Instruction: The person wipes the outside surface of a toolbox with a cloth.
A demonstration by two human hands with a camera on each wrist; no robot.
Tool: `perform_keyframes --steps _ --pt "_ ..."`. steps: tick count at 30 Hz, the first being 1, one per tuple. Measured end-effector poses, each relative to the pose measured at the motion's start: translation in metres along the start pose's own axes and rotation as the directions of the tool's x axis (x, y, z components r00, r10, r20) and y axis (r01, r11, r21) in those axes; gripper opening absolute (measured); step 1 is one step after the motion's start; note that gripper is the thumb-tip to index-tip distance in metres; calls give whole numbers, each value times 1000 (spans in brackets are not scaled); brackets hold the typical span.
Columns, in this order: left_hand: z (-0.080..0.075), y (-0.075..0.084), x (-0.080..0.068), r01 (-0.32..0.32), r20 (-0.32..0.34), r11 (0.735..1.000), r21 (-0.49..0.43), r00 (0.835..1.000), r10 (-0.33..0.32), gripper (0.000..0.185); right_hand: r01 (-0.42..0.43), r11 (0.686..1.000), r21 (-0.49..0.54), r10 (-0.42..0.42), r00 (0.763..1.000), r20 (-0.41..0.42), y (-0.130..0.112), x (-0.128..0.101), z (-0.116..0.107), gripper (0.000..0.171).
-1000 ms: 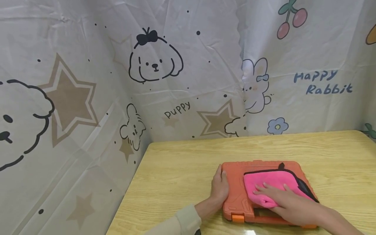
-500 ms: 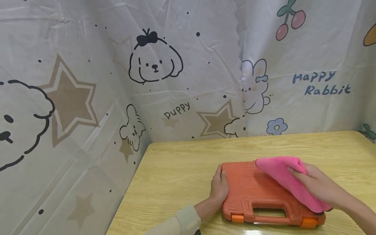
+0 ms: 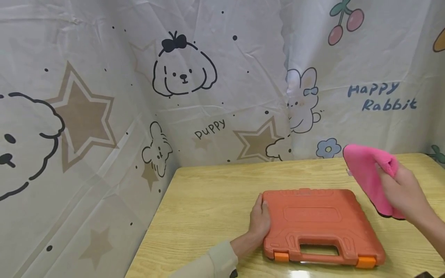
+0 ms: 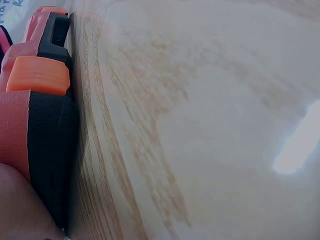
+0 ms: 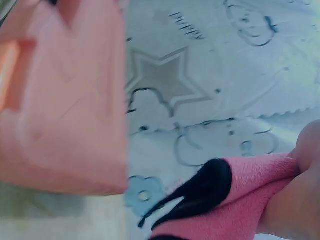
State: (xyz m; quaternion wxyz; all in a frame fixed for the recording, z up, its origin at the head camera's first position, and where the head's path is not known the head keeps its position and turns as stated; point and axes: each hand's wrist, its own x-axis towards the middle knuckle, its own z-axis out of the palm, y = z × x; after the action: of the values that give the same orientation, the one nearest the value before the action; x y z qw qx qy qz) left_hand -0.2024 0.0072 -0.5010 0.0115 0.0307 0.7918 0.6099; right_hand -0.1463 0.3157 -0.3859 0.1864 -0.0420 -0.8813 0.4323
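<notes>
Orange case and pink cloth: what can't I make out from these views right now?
- Orange case: contents hidden, lid is down; head view.
- Left hand: left wrist view shows only a sliver of it, blurred, at the bottom corner; the fingers on the case's left edge cannot be told there.
- Pink cloth: partly covered by the right hand; its folds are unclear.
- Right wrist view: motion blur smears the case.

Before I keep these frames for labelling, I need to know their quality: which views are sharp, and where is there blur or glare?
Head view: sharp and evenly lit, with slight glare on the table near the orange case. Left wrist view: very close, soft focus, a bright glare patch on the wood at right. Right wrist view: blurred throughout, the pink cloth and case smeared.
</notes>
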Motion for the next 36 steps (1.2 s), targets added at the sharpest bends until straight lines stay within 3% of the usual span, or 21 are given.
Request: perform_keyframes --steps 3,6,10,18,25,36 --pt "0 1 0 -2 3 1000 5 1000 2 51 61 997 -47 -59 997 46 15 2 9 33" --pt "1 2 -1 4 5 1000 7 1000 -4 51 109 991 -72 -97 983 157 33 0 22 36" --pt "1 4 -2 7 5 1000 11 1000 -7 50 159 984 -85 -128 947 296 48 -5 36 44" --pt "2 4 -2 4 3 1000 6 1000 -4 50 292 953 -74 -233 870 434 51 -18 53 44" --pt "1 4 -2 20 -1 1000 -4 1000 -20 51 380 922 -81 -303 834 461 52 -24 56 48" --pt "1 2 1 18 8 1000 -12 1000 -18 51 376 925 -55 -300 812 501 57 -38 51 50"
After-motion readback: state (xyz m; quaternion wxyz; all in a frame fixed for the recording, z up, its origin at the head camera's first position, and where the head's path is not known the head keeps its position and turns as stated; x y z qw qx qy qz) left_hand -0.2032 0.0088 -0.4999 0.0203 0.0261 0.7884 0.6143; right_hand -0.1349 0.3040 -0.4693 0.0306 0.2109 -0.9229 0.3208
